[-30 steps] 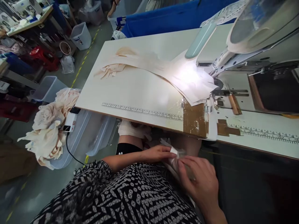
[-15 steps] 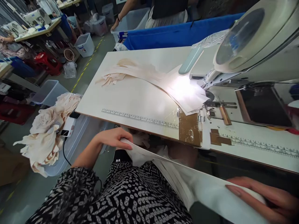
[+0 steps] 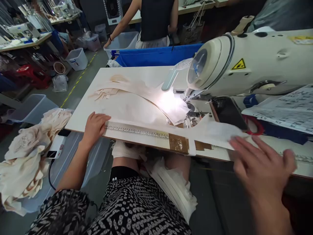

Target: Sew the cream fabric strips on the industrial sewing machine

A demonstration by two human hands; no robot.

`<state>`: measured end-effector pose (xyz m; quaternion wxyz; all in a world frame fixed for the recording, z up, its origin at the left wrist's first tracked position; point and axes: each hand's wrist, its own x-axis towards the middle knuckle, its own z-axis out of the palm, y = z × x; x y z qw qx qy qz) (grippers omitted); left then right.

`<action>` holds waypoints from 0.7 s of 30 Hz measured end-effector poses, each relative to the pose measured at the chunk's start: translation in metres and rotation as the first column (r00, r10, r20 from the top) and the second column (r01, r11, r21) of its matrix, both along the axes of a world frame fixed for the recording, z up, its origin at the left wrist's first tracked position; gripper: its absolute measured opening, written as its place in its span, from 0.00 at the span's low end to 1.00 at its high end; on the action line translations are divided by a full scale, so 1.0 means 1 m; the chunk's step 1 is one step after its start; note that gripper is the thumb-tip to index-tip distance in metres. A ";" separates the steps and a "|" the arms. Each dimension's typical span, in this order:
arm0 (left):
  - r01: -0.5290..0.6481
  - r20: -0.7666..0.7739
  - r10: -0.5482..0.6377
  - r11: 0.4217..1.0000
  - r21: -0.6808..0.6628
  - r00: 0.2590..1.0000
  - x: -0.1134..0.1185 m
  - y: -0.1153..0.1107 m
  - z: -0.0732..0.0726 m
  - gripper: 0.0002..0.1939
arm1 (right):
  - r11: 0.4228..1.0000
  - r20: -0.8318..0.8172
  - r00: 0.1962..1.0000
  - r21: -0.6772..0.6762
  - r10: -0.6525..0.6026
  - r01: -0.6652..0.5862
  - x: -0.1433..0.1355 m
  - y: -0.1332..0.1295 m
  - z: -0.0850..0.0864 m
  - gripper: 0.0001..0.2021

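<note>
A long white fabric strip lies along the front of the sewing table, over part of the printed ruler, widening at its right end. My left hand is at the strip's left end, fingers together and closed on it at the table edge. At the wide right end, my right hand is spread and a little blurred, its fingertips touching the cloth. Pale fabric pieces lie behind the strip, reaching under the lamp light by the needle of the sewing machine. More white strips hang over my lap.
Cream fabric pieces are heaped on a clear plastic bin at the left, with a white power bank. A blue cloth barrier stands behind the table. Beyond it, a person reaches into a bin. Printed white fabric lies right.
Both hands have moved up from my lap to the table top, bringing the strip with them and laying it down. My right hand has opened from its grip. The view has shifted to the right.
</note>
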<state>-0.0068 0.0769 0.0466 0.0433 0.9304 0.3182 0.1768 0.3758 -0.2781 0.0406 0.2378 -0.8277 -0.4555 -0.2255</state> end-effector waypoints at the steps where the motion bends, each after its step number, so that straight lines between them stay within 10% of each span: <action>1: -0.001 -0.033 0.000 1.000 -0.023 0.999 -0.002 -0.007 -0.010 0.21 | 0.999 0.054 0.997 -0.017 0.046 -0.045 0.000 -0.001 -0.007 0.17; 6: -0.139 0.031 0.140 0.990 -0.032 0.990 -0.005 -0.050 -0.036 0.25 | 0.999 0.237 0.971 0.037 -0.017 0.009 -0.032 -0.002 -0.024 0.18; 11: -0.218 0.067 0.222 0.974 -0.064 0.973 0.007 -0.081 -0.041 0.25 | 0.988 0.077 0.985 0.003 0.153 -0.154 -0.073 0.013 -0.020 0.24; 21: -0.315 0.052 0.316 0.949 -0.024 0.947 0.002 -0.079 -0.049 0.24 | 0.984 0.326 0.931 0.017 0.163 -0.178 -0.045 0.012 -0.024 0.14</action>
